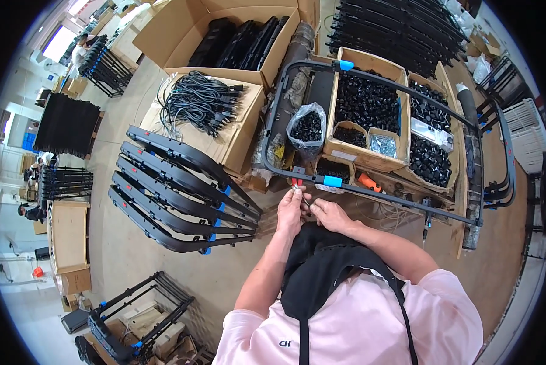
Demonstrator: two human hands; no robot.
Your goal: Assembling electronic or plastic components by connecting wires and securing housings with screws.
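A black tubular frame [370, 193] with blue wrappings lies across the workbench in front of me. At its near bar, my left hand [290, 210] is closed in a pinch just below a small red piece [297, 181]. My right hand [330, 214] is beside it, its fingers closed and its tips close to the left fingertips. A small, thin item shows between the hands, too small to name. Just beyond the bar stand a plastic bag of black parts [307, 128] and a small box of dark screws [335, 169]. An orange-handled tool [368, 181] lies to the right of the hands.
Wooden bins [370, 97] of black caps stand on the bench. A coil of black cables [200, 100] lies on a carton to the left, behind several stacked curved black frames [169, 194]. An open carton [224, 70] of black parts stands farther back. People work at the far left.
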